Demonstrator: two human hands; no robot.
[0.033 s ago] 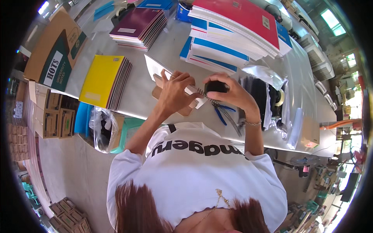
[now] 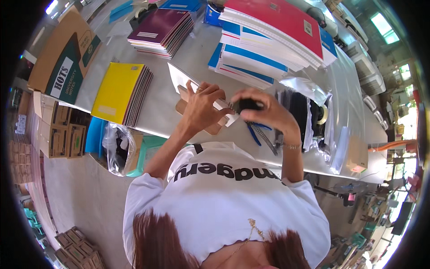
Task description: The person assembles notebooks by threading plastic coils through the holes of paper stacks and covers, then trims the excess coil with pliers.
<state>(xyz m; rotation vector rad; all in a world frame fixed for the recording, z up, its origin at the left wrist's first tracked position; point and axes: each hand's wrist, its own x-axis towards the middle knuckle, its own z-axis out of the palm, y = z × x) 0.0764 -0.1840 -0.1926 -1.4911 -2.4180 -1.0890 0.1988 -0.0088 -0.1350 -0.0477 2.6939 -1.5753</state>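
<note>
On counter, white booklet under my left hand, fingers gripping it. Wire coil at its edge; I judge binding unfinished, amount threaded unclear. Right hand curls by dark round thing; can't tell if grasping. Yellow notebooks, stacked leftward, look done.

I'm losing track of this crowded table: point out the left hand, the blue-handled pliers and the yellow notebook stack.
Left hand (image 2: 200, 106): head view, back of the hand.
Blue-handled pliers (image 2: 254, 135): head view, one blue handle.
Yellow notebook stack (image 2: 117, 93): head view, top cover.
</note>
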